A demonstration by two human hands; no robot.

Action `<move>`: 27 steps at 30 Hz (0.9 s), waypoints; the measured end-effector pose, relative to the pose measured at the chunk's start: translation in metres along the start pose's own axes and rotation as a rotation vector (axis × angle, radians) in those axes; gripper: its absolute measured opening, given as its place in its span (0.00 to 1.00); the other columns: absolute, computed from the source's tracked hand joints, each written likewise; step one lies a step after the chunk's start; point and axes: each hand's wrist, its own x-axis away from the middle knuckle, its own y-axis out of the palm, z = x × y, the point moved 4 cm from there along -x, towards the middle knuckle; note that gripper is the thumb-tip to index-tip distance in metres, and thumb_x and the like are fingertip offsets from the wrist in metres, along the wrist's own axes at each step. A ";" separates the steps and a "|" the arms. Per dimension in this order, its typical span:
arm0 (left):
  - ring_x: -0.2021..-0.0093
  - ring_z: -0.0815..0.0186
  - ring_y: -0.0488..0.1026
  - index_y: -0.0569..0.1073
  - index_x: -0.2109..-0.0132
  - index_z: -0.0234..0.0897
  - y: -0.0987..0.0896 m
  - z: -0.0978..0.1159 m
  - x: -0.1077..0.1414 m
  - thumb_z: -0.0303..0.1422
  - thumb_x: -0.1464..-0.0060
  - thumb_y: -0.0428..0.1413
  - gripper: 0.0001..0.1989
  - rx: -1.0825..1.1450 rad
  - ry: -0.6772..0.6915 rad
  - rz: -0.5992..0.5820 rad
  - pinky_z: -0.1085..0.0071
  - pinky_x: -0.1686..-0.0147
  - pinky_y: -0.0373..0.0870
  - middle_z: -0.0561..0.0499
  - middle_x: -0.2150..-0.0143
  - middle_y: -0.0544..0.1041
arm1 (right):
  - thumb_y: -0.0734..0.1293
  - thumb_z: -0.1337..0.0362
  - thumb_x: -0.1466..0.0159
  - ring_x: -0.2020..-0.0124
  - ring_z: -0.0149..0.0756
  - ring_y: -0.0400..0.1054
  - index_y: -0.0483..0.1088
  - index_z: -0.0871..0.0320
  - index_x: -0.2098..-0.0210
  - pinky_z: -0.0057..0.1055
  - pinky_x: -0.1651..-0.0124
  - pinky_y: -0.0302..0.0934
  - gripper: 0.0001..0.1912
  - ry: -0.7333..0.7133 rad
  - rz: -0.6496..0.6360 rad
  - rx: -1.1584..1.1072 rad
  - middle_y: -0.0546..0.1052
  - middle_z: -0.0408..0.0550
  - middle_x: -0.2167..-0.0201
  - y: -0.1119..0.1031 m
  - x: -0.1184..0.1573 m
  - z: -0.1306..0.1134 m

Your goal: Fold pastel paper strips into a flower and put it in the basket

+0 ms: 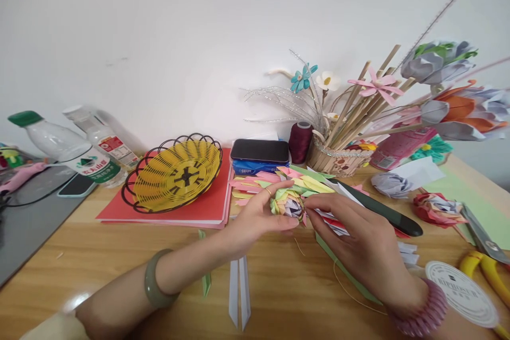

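Note:
My left hand (265, 218) holds a folded paper flower (290, 205) in yellow, green and lilac layers, thumb below it and fingers behind. At the flower's right edge, my right hand (354, 231) is closed, thumb and index finger pinched together; what lies in the pinch is too small to make out. A thin yellowish thread (346, 284) runs on the table below the right hand. Behind the flower lie pink, yellow and green folded paper strips (314, 183). Two white folded strips (239, 292) and a green one (205, 271) rest on the wood nearer me.
A yellow woven basket (151, 186) sits on red paper (159, 217) to the left. Behind stand a phone (260, 150), a maroon thread spool (300, 141) and a stick-filled pot (338, 162). At right are a dark-handled tool (390, 215), yellow-handled scissors (484, 265) and a round white label (460, 292).

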 end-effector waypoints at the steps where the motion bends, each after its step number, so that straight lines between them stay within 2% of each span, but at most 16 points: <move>1: 0.61 0.67 0.67 0.64 0.48 0.43 -0.001 -0.001 -0.001 0.26 0.62 0.62 0.31 0.009 -0.004 0.012 0.68 0.61 0.64 0.51 0.60 0.71 | 0.62 0.71 0.42 0.64 0.35 0.71 0.65 0.54 0.63 0.32 0.63 0.66 0.08 -0.009 0.011 0.005 0.75 0.45 0.67 -0.001 0.000 0.000; 5: 0.61 0.68 0.67 0.66 0.52 0.41 0.000 -0.003 -0.003 0.24 0.65 0.63 0.29 0.037 0.056 0.011 0.70 0.59 0.63 0.52 0.60 0.71 | 0.63 0.71 0.43 0.63 0.36 0.70 0.65 0.54 0.62 0.33 0.62 0.66 0.09 -0.051 0.053 0.034 0.75 0.46 0.66 -0.004 -0.001 -0.003; 9: 0.62 0.69 0.67 0.63 0.49 0.44 0.001 -0.004 -0.003 0.23 0.63 0.62 0.32 0.032 0.112 -0.037 0.71 0.60 0.63 0.52 0.59 0.70 | 0.64 0.71 0.43 0.63 0.36 0.70 0.65 0.56 0.61 0.33 0.61 0.67 0.11 -0.095 0.051 0.054 0.75 0.48 0.66 -0.004 -0.001 -0.005; 14: 0.63 0.70 0.66 0.63 0.50 0.42 0.003 -0.004 -0.001 0.23 0.61 0.60 0.29 -0.003 0.117 -0.080 0.70 0.60 0.62 0.53 0.65 0.69 | 0.64 0.72 0.44 0.64 0.35 0.71 0.65 0.55 0.61 0.33 0.62 0.67 0.11 -0.159 0.056 0.111 0.76 0.48 0.66 -0.002 0.000 -0.008; 20: 0.62 0.68 0.65 0.65 0.55 0.40 0.004 0.001 0.002 0.28 0.59 0.60 0.21 -0.071 0.158 -0.025 0.71 0.61 0.62 0.52 0.62 0.68 | 0.65 0.71 0.45 0.66 0.36 0.71 0.65 0.56 0.61 0.33 0.63 0.66 0.12 -0.198 0.061 0.189 0.76 0.48 0.68 0.000 -0.001 -0.011; 27: 0.63 0.69 0.64 0.64 0.56 0.39 0.006 0.003 0.004 0.27 0.57 0.59 0.20 -0.125 0.186 0.010 0.73 0.62 0.62 0.52 0.63 0.67 | 0.65 0.71 0.45 0.67 0.36 0.70 0.66 0.58 0.63 0.32 0.65 0.66 0.09 -0.169 0.091 0.209 0.75 0.49 0.70 -0.003 -0.001 -0.012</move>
